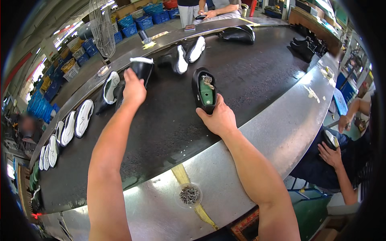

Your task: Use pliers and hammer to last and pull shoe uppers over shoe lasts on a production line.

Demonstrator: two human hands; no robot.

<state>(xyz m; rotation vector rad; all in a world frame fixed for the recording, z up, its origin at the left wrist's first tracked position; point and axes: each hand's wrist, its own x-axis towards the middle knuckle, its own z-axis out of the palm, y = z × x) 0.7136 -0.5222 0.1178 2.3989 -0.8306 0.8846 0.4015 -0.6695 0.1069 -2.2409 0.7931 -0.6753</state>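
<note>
My right hand (220, 118) grips the near end of a black shoe upper (195, 86). A green shoe last (207, 95) shows inside it, with a torn, brownish patch toward its far end. Farther left, my left hand (134, 90) has its fingers closed on another black shoe (143, 70) with a white edge at its top. Just left of that hand lies a black shoe with a pale underside (110, 87). Two more shoes with white undersides, one of them (197, 49) turned up, rest beyond my hands. All lie on a black conveyor belt (169, 124).
A metal ledge (277, 136) borders the belt, with a clear cup of nails (189, 195) on it. Several white-bottomed shoes (84, 118) line the left side. Black shoes (307, 47) stand at the far right. Another person's hand (330, 155) holds a shoe at right; others stand across.
</note>
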